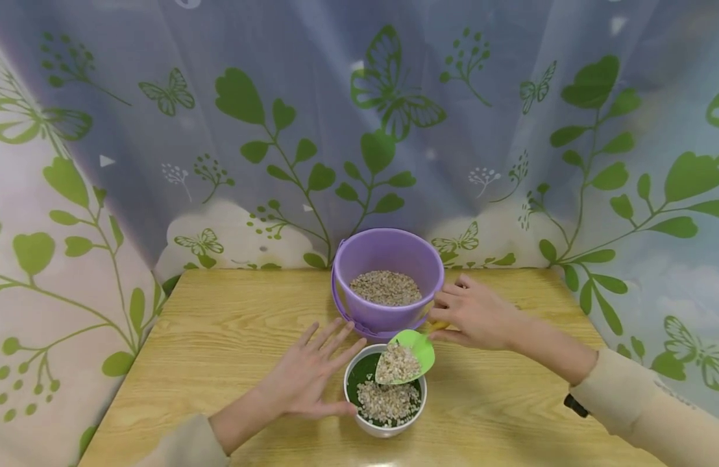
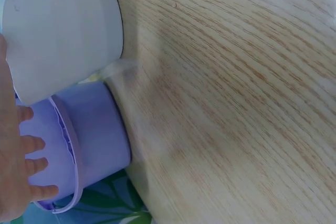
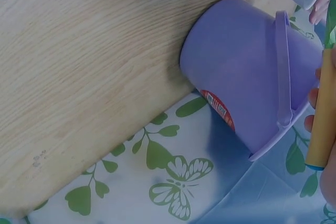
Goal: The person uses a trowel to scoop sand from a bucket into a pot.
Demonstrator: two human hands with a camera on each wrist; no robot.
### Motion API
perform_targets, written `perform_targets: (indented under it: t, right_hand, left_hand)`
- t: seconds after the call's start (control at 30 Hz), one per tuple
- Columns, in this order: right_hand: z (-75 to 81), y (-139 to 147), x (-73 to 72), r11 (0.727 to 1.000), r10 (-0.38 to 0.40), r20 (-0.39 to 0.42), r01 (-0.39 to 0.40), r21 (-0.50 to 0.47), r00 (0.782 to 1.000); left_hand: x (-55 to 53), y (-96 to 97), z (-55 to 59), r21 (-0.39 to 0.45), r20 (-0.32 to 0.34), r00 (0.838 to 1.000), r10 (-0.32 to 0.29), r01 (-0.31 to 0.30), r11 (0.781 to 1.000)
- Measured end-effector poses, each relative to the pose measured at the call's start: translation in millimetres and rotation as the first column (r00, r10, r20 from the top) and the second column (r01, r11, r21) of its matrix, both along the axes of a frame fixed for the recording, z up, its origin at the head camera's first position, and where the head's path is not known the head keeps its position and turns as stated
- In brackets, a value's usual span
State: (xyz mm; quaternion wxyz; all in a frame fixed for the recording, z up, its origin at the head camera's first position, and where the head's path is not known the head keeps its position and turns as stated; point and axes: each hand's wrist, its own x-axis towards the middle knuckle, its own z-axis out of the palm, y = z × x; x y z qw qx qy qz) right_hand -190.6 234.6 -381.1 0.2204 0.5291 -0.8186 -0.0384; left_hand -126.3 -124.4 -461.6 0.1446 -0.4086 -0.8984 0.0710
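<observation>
My right hand grips the yellow handle of a small shovel with a green scoop. Pale, gravel-like grains fill the scoop, which is held over a white bowl. Inside the bowl, more of these grains lie on a dark green surface. At the bowl's left side is my left hand, fingers straight and spread, thumb at the rim. Just behind the bowl stands a purple bucket, partly filled with similar grains, its handle hanging down the side.
Everything stands on a wood-grain table. A curtain printed with green leaves and butterflies hangs behind the table and along both sides. The bucket is close to the table's back edge and carries a red label.
</observation>
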Motion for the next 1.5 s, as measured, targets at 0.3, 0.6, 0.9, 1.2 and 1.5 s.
perform_targets:
  t: [0.3, 0.6, 0.9, 1.2, 1.5]
  right_hand:
    - [-6.6, -3.7, 3.7, 1.000, 0.005, -0.029, -0.005, -0.012, 1.000]
    - [-5.1, -8.2, 6.0, 1.000, -0.018, -0.066, 0.020, 0.023, 0.998]
    - [-4.4, -13.7, 8.2, 0.998, -0.038, -0.093, 0.043, 0.054, 0.995]
    - [-3.2, -20.2, 12.4, 0.994, -0.064, -0.104, 0.072, 0.082, 0.993]
    - [-0.5, -27.9, 13.9, 0.988, -0.064, -0.134, 0.082, 0.131, 0.989]
  left_hand:
    - [0.6, 0.0, -0.7, -0.007, -0.003, 1.000, 0.004, -0.004, 1.000]
    - [-1.3, 0.1, -1.9, -0.014, -0.025, 1.000, 0.001, -0.001, 1.000]
    - [-0.9, 0.3, -2.2, -0.017, -0.025, 1.000, 0.006, -0.006, 1.000]
    - [0.1, 0.2, -2.3, -0.018, -0.029, 1.000, 0.004, -0.004, 1.000]
    - [0.3, 0.2, -1.9, -0.010, -0.021, 1.000, 0.001, -0.001, 1.000]
